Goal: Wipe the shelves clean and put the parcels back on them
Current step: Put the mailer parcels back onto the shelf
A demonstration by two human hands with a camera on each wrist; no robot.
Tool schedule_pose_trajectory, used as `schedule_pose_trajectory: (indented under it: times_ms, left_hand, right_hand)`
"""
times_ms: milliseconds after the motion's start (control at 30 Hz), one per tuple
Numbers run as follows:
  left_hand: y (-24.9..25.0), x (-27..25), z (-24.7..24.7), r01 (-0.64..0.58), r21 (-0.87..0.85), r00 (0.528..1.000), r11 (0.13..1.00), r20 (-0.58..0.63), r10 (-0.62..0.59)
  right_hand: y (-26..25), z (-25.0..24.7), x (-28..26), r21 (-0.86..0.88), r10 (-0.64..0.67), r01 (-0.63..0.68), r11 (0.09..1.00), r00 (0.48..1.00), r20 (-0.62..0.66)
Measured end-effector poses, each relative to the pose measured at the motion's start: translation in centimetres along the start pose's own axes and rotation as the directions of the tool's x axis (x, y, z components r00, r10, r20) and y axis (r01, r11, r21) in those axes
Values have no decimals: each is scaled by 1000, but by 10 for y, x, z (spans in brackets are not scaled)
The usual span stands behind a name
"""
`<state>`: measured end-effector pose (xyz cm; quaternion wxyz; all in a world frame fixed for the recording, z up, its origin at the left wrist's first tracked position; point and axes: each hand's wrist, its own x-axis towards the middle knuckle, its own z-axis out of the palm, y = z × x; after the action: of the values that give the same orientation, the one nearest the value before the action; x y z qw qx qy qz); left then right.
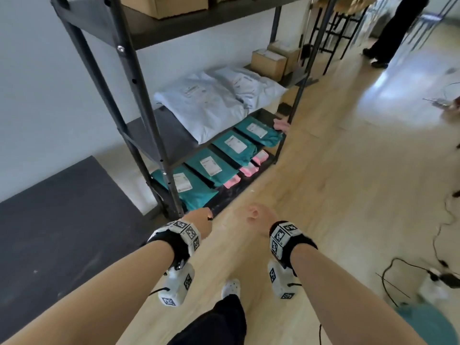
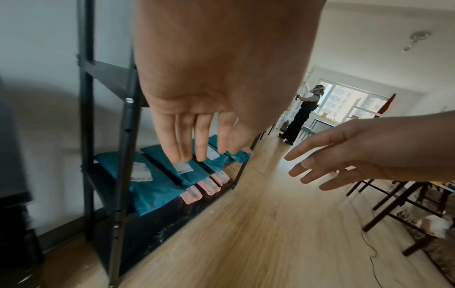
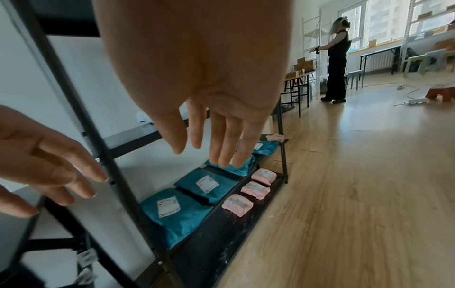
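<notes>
A black metal shelf unit [image 1: 149, 120] stands on the left. Its bottom shelf carries several teal parcels [image 1: 214, 165] [image 3: 172, 214] with three small pink parcels [image 1: 249, 169] [image 3: 255, 190] in front of them. The bare front strip of that shelf [image 3: 221, 243] shows pale specks. White mailer bags [image 1: 206, 105] and cardboard boxes [image 1: 268, 63] lie on the middle shelf, and a pink cloth [image 1: 281, 125] [image 3: 275, 138] sits at its far right corner. My left hand [image 1: 199, 220] [image 2: 197, 154] hovers by the near post with straight fingers, holding nothing. My right hand [image 1: 258, 217] [image 3: 209, 155] hangs over the floor beside it, also holding nothing.
More cardboard boxes [image 1: 164, 6] sit on the upper shelf. A dark flat surface [image 1: 62, 232] lies to the left. Cables [image 1: 423, 270] trail on the wood floor at right. Another person [image 1: 395, 28] stands far back near black-legged tables [image 2: 393, 204].
</notes>
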<state>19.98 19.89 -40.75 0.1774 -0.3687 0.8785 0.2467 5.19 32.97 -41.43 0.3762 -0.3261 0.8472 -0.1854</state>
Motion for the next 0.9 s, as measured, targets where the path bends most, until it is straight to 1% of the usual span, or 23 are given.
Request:
schedule_pose_trajectory:
  times_ms: [133,233,300,400,533,667,733,900]
  left_hand:
    - [45,65,-10,-9,-10,999,1000,40,10]
    - [79,111,-24,-16,-9,999,1000,48,17]
    - [101,139,-33,1,-19,1000,1000,27,0]
    - [132,180,-44,32,-37,999,999,9,-32]
    - [174,238,-45,82,-57,996,995,20,-81]
    - [217,290,-25,209,-111,978,972,39,-206]
    - [235,314,-12,245,-130,969,961,57,-239]
    - [259,366,18,345,-233,939,909,99,-330]
  right_hand:
    - [20,-57,47,-2,35,-35,999,999,15]
    - [35,-98,81,-25,55,-55,998,998,11]
    - [44,-128,102,-41,48,-48,998,999,3]
    - [58,-171,136,-5,32,-32,999,999,-6]
    - [82,-225,198,-5,-11,11,1000,999,49]
    - [118,-272,259,-76,-68,80,994,986,150]
    - [139,-289,291,-99,-83,101,990,981,173]
    - [179,-318,362,-112,-57,83,990,974,220]
